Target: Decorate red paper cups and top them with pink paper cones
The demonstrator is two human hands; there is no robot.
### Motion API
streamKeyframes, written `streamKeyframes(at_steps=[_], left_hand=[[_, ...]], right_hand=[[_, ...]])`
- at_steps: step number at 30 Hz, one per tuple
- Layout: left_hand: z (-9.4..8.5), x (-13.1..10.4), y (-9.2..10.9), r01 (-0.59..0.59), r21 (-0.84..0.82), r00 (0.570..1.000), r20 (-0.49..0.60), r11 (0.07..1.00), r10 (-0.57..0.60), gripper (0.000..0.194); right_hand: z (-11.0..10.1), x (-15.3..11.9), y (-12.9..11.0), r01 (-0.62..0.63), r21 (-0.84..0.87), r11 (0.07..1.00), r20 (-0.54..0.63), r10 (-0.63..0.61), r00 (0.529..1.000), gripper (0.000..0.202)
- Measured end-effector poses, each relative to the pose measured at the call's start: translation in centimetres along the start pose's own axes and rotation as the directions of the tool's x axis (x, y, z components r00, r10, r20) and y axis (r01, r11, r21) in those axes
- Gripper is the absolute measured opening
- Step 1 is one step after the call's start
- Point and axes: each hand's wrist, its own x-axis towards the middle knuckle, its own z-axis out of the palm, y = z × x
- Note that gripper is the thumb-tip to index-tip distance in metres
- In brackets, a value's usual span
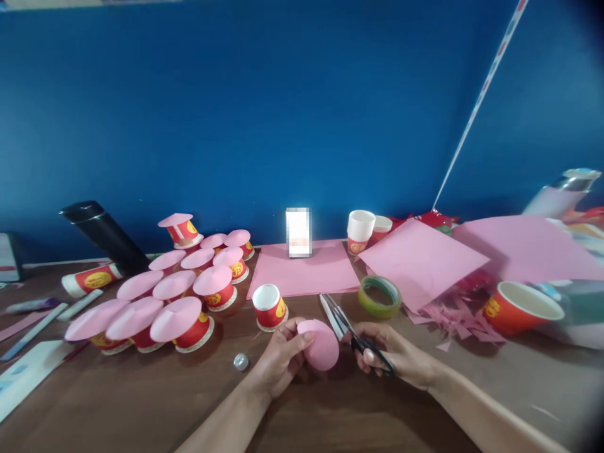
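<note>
Black-handled metal scissors (361, 345): our right fingers (372, 331) grip 'em, tips aimed forward-left
Pink paper disc (323, 347): our left fingers (289, 330) got it pinched
Red-and-gold paper cup (271, 314): upright, mouth up

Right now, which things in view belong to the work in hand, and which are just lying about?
Seemingly part of the work:
- pink paper disc, in the left hand
- scissors, in the right hand
- red cups with pink tops
- uncovered red cup near the left hand
- pink sheets
- tape roll, probably

Seemingly just lying about:
- black bottle
- silver-topped bottle
- pink offcuts
</note>
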Motion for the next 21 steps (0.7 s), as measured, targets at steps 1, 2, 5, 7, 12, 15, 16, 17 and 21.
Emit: streamKeyframes(at_steps=[1, 2, 5, 7, 12, 15, 16, 17, 21], left_hand=[[-0.01, -0.01, 0.02, 0.0, 0.003, 1.0, -0.001, 1.0, 0.0, 0.018], [-0.04, -0.03, 0.02, 0.0, 0.005, 1.0, -0.002, 1.0, 0.0, 0.017], [-0.2, -0.08, -0.05, 0.002, 0.008, 1.0, -0.002, 1.0, -0.001, 0.016], [-0.3, -0.07, -0.12, 0.005, 0.004, 1.0, 0.004, 1.0, -0.005, 0.015], [-0.32, 0.08, -0.22, 0.016, 0.008, 1.0, 0.008, 1.0, -0.016, 0.016], [-0.21, 0.11, -0.19, 0.018, 0.019, 1.0, -0.002, 1.0, -0.018, 0.016], [-0.17, 0.11, -0.17, 0.019, 0.022, 1.0, -0.005, 1.0, -0.019, 0.017], [-0.12, 0.1, -0.15, 0.021, 0.024, 1.0, -0.006, 0.999, -0.021, 0.017], [0.12, 0.08, -0.02, 0.032, 0.021, 0.999, 0.001, 0.999, -0.032, 0.019]], right_hand=[[-0.1, -0.03, 0.0, -0.006, -0.009, 1.0, 0.008, 0.006, 1.0, 0.051], [-0.19, -0.05, -0.02, -0.011, -0.015, 1.0, 0.018, 0.011, 1.0, 0.052], [-0.41, -0.13, -0.19, -0.033, -0.015, 0.999, 0.051, 0.034, 0.998, 0.054], [-0.51, -0.2, -0.37, -0.046, -0.014, 0.999, 0.083, 0.047, 0.995, 0.054], [-0.62, -0.33, -0.66, -0.027, -0.019, 0.999, 0.148, 0.029, 0.989, 0.053], [-0.62, -0.35, -0.67, -0.028, -0.026, 0.999, 0.162, 0.032, 0.986, 0.054], [-0.61, -0.34, -0.68, -0.03, -0.026, 0.999, 0.168, 0.034, 0.985, 0.054], [-0.59, -0.34, -0.69, -0.033, -0.026, 0.999, 0.175, 0.037, 0.984, 0.054], [-0.47, -0.24, -0.68, -0.05, -0.035, 0.998, 0.185, 0.056, 0.981, 0.053]])
